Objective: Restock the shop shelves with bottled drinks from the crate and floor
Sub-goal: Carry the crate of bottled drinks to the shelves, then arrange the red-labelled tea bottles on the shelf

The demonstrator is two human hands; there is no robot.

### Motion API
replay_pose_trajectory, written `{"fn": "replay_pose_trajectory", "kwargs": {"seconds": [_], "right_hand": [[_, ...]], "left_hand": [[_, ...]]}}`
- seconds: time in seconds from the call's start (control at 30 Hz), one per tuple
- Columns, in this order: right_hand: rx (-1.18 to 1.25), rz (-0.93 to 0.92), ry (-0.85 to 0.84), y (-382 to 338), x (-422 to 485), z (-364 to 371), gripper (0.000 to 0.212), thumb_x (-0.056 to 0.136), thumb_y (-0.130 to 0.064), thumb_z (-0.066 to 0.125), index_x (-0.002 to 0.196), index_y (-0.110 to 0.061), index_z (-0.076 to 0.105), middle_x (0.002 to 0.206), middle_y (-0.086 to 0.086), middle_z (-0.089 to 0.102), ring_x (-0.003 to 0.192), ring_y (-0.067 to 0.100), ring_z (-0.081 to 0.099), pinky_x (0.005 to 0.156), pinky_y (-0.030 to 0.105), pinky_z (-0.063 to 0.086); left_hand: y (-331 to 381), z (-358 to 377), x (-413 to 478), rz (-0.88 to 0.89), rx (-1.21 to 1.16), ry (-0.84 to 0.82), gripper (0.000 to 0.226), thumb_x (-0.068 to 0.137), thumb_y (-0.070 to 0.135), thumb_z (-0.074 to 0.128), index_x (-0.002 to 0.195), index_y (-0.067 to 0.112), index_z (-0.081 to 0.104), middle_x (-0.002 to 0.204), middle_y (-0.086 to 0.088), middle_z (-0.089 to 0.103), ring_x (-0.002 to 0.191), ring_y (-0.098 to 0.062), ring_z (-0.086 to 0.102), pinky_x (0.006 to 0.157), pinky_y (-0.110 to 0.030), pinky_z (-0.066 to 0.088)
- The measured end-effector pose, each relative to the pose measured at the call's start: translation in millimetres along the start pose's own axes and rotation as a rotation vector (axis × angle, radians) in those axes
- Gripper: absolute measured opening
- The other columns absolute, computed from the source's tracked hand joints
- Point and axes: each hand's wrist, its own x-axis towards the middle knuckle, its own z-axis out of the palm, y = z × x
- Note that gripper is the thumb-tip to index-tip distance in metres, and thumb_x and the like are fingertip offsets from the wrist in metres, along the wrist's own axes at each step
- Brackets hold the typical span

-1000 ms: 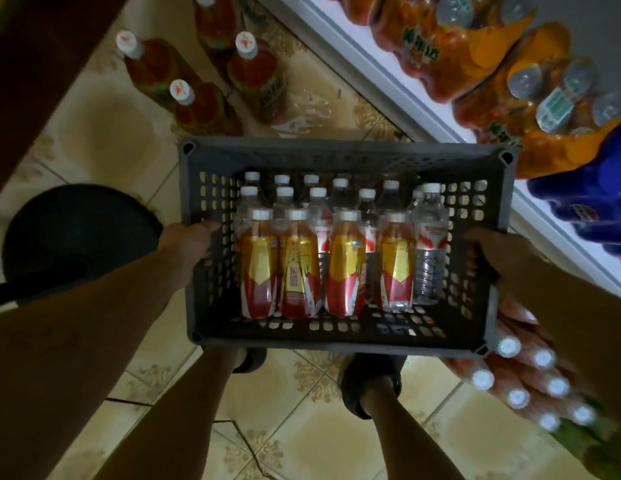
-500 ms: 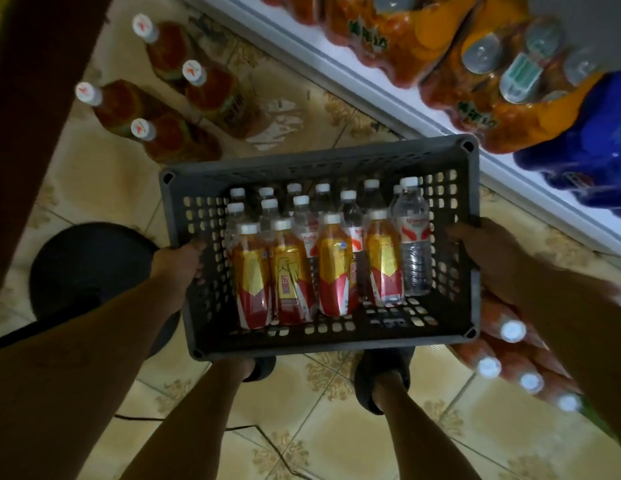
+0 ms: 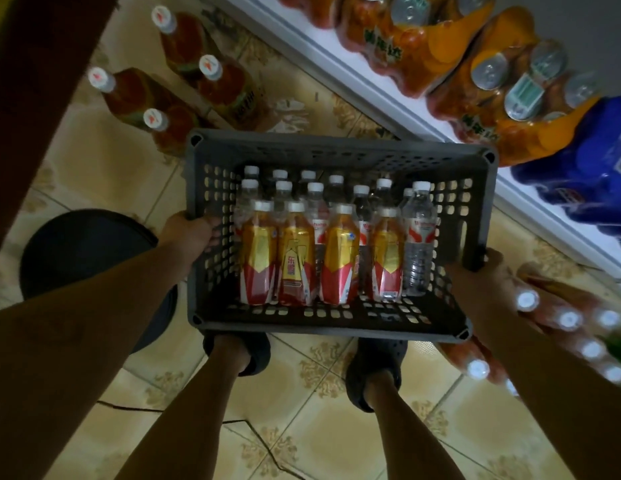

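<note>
At the far left a black round stool [image 3: 84, 258] stands on the patterned tile floor [image 3: 94, 161]; beyond it four big amber tea bottles [image 3: 136, 98] with white caps stand on the tiles, near the crate's far left corner. The left hand [image 3: 188, 233] grips the left wall of the grey perforated crate [image 3: 337, 147], fingers curled over the rim and into the holes; the crate is held level above the floor, in front of the person's two dark shoes [image 3: 260, 348]. Inside it, four red-and-gold drink bottles [image 3: 295, 258] stand upright in the near row; behind and to the right of them stand clear water bottles [image 3: 418, 237] with white caps, packed close. The right hand [image 3: 489, 275] clasps the crate's right wall near the near corner; its fingertips are hidden behind the wall. Further right, white-capped bottles [image 3: 569, 320] are clustered on the floor, blurred; above them a white shelf edge [image 3: 388, 95] runs diagonally, carrying orange shrink-wrapped packs [image 3: 440, 43] and a blue pack [image 3: 579, 181].
</note>
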Motion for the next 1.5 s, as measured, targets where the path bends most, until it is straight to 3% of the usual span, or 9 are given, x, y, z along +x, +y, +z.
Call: {"fn": "replay_pose_trajectory", "kwargs": {"seconds": [0.13,0.27,0.43,0.63,0.83,1.13,1.3,1.4,1.5], "right_hand": [[-0.222,-0.238,0.081,-5,-25,18,0.073,0.088,-0.028,0.064,0.148,-0.009,0.026,0.14,0.021,0.039,0.127,0.04,0.039,0.103,0.051,0.038],[-0.132,-0.2,-0.002,-25,-47,43,0.073,0.088,-0.033,0.064,0.149,-0.017,0.026,0.147,0.012,0.037,0.134,0.032,0.037,0.106,0.047,0.038],[-0.079,-0.258,-0.177,-46,-70,74,0.038,0.092,-0.037,0.06,0.125,-0.024,0.047,0.103,-0.012,0.057,0.091,0.007,0.061,0.064,0.023,0.05],[-0.024,-0.112,-0.444,-63,-76,90,0.02,0.089,-0.026,0.065,0.108,-0.022,0.06,0.097,-0.008,0.065,0.077,0.004,0.06,0.059,0.02,0.043],[-0.049,-0.057,-0.536,-67,-77,81,0.01,0.086,-0.021,0.069,0.088,-0.028,0.063,0.095,0.0,0.071,0.089,0.023,0.072,0.084,0.045,0.059],[-0.171,-0.063,-0.435,-54,-36,104,0.017,0.09,-0.032,0.067,0.099,-0.021,0.056,0.088,-0.002,0.061,0.076,0.012,0.059,0.062,0.025,0.048],[-0.21,-0.015,-0.464,-43,-8,136,0.062,0.08,-0.044,0.075,0.128,-0.013,0.052,0.103,0.007,0.066,0.083,0.018,0.065,0.055,0.023,0.046],[-0.224,0.045,-0.424,-37,-2,151,0.101,0.077,-0.053,0.076,0.149,-0.007,0.022,0.132,0.016,0.054,0.112,0.032,0.06,0.084,0.04,0.055],[-0.24,0.053,-0.383,-30,2,162,0.098,0.079,-0.051,0.074,0.147,-0.007,0.019,0.136,0.018,0.045,0.12,0.036,0.054,0.096,0.048,0.051]], "left_hand": [[7,1,-16,0.004,0.147,0.041,0.046,0.091,0.028,0.064,0.128,0.005,0.049,0.109,-0.006,0.058,0.094,-0.023,0.057,0.073,-0.033,0.044],[5,10,-43,0.092,0.202,0.166,0.059,0.087,0.029,0.066,0.136,0.008,0.04,0.126,-0.008,0.052,0.106,-0.028,0.055,0.082,-0.041,0.051],[-28,18,-78,0.369,0.29,0.051,0.085,0.08,0.031,0.067,0.151,0.025,0.021,0.154,-0.006,0.028,0.141,-0.028,0.032,0.112,-0.047,0.036],[-35,30,-112,0.185,0.02,-0.366,0.043,0.092,0.023,0.065,0.13,0.035,0.05,0.119,0.014,0.059,0.123,-0.01,0.051,0.094,-0.028,0.044],[-16,22,-123,0.114,-0.038,-0.419,0.041,0.094,0.021,0.061,0.134,0.027,0.053,0.13,0.005,0.06,0.116,-0.012,0.057,0.086,-0.024,0.047],[-4,51,-112,0.169,0.012,-0.512,0.028,0.094,0.021,0.06,0.121,0.029,0.059,0.127,0.003,0.063,0.115,-0.011,0.056,0.09,-0.025,0.044],[-17,72,-109,0.151,-0.019,-0.563,0.025,0.094,0.017,0.06,0.086,0.041,0.06,0.092,0.024,0.062,0.095,0.0,0.056,0.077,-0.016,0.04],[-21,81,-104,0.112,-0.027,-0.557,0.028,0.094,0.017,0.06,0.082,0.041,0.057,0.086,0.024,0.061,0.088,0.006,0.055,0.075,-0.016,0.041],[-22,88,-97,0.067,-0.07,-0.543,0.018,0.093,0.016,0.063,0.1,0.032,0.065,0.093,0.016,0.066,0.092,-0.001,0.061,0.078,-0.019,0.047]]}}
